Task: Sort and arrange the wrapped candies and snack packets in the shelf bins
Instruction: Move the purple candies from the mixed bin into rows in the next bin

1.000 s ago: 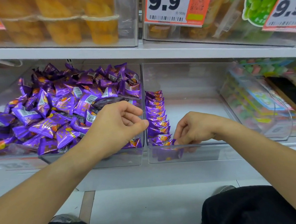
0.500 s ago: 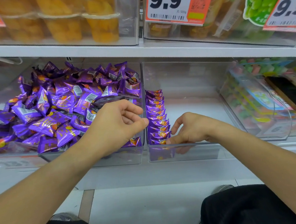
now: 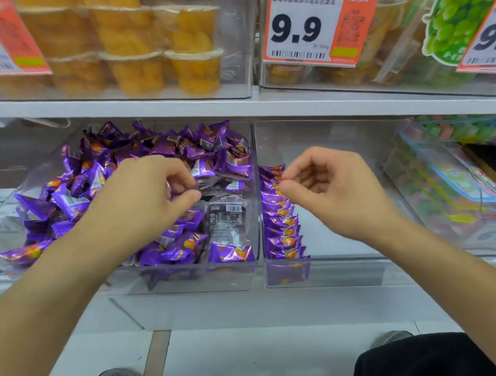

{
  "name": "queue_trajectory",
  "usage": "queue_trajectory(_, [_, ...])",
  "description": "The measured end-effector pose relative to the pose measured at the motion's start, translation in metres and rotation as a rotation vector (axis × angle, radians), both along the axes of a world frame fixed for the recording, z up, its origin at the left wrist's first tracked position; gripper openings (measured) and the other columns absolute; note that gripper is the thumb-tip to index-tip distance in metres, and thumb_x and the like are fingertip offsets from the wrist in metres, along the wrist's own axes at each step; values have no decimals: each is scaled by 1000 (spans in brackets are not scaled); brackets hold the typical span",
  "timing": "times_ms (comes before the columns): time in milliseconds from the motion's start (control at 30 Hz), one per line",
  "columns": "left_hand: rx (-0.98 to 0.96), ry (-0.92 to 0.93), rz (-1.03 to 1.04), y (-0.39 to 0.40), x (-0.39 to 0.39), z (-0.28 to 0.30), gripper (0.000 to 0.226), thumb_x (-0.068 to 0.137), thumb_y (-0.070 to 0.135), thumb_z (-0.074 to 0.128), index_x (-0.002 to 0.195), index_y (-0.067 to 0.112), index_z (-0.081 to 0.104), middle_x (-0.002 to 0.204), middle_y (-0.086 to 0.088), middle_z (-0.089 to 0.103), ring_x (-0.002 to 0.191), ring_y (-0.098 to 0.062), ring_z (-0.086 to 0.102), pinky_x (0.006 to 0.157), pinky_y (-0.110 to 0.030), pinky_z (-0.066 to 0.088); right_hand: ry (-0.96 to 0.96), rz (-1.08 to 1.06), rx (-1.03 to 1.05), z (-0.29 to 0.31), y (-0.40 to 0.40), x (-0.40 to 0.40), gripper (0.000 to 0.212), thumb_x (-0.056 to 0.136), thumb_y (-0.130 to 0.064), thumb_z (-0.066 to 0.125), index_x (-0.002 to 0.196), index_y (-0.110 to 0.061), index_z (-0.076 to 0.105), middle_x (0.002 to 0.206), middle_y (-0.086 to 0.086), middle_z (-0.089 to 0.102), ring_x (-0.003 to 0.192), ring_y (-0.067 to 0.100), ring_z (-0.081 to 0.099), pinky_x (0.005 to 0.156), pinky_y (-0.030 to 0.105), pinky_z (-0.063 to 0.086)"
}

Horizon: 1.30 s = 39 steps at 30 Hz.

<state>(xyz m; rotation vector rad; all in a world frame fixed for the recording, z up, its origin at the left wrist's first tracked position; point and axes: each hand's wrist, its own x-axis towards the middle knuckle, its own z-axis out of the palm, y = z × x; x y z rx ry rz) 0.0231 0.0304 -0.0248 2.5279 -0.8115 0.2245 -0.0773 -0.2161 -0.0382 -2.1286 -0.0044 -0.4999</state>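
Two clear bins (image 3: 258, 275) (purple candies (image 3: 282, 232))

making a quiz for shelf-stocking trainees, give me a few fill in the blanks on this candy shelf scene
1. The candies heaped in the left bin have ____ wrappers.
2. In the middle bin, the candies stand in one neat ____ along its left wall.
3. The price tag on the upper shelf reads ____.
4. The cups above the left bin hold ____ fruit.

Missing words: purple; row; 9.9; orange
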Motion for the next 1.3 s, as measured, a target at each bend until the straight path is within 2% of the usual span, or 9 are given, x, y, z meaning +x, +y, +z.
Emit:
queue_trajectory(133, [289,130,3,46,22,0,42,66,65,73,95,36,68,86,20,64,83,-1,61,71,-24,47,-108,319,-309,14,47,11,10,83,-15,78,89,-13,71,80,-5,68,72,11,65,70,23,54])
queue_trajectory(233, [329,267,-111,60,20,-4,62,57,78,70,108,43,66,104,21,65,94,5,59,85,-25,50,124,404,-428,18,65,36,30,79,-33,83,102,-18,70,84,-10,66,74,3,63,70,17,52])
queue_trajectory(333, [275,240,-151,61,19,-10,48,66,57,82,108,36,70,107,15,63,95,-2,59,86,-30,50,343,423,-596,16,79,56,62,72,-52,82,123,-24,62,103,-13,66,77,-2,61,64,6,43])
queue_trajectory(467, [133,143,-154,62,20,-14,13,83,39,75,85,26,78,97,8,69,89,-10,64,83,-36,50,433,406,-760,7,95,70,82,67,-64,80,134,-27,50,120,-8,58,90,7,51,75,20,43])
queue_trajectory(633, [-54,54,-106,69,19,-10,13,89,30,71,96,23,80,101,13,68,83,13,59,73,-3,40,391,288,-620,5,101,65,65,60,-61,85,109,-31,55,103,-14,52,81,4,52,68,23,41])
queue_trajectory(733, [-193,-10,-7,70,17,-8,18,94,32,63,89,23,78,84,5,73,78,-2,63,66,-10,42,386,295,-604,4,107,59,50,62,-61,84,89,-29,58,83,-10,60,66,1,53,62,27,47])
queue_trajectory(900, [-310,93,214,68,8,1,37,100,34,53,74,10,66,52,3,66,38,-5,59,45,-13,37,441,412,-661,1,106,55,30,75,-48,81,98,-31,70,80,-15,60,64,-8,53,66,19,46])
queue_trajectory(1100, [-714,570,162,55,1,0,24,96,22,61,100,1,71,70,-18,67,59,-28,73,51,-25,57,284,303,-579,12,83,43,9,79,-36,82,85,-31,79,84,-13,73,75,0,66,71,11,45])
queue_trajectory(1300, [-889,843,-54,32,-16,2,30,83,20,64,109,7,72,104,-12,75,86,-34,74,72,-30,62,88,145,93,33,43,-2,2,76,-17,80,78,-17,79,80,-2,76,71,12,74,71,23,58])
